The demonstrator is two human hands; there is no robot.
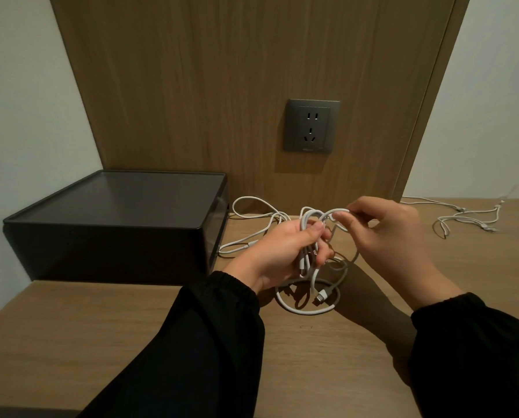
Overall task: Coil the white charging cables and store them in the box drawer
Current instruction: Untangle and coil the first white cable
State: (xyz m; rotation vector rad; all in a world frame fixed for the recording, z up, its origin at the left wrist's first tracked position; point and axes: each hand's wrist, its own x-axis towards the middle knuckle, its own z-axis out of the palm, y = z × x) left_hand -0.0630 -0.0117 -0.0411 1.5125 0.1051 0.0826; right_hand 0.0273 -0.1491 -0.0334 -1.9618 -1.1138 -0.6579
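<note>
**Head view: cable coiling at wooden desk**

Left hand [285, 251]: fingers closed around bundle of white charging cable [308, 236], several loops gathered in fist, held above desk [101, 327].
Right hand [387, 233]: thumb and forefinger pinched on top loop of same cable, other fingers loosely curled.
Lower loops and one connector end [320, 297]: hanging below left hand, resting on desk surface.
Loose tail of cable [252, 203]: trailing far and left toward box.
Box drawer [116, 224]: dark, closed, on desk at left, near wall panel.
Second white cable [469, 218]: uncoiled, lying on desk at far right, well apart from hands.
Wall socket [311, 125]: grey, on wood panel behind hands.
Sleeves: black, both arms.
</note>
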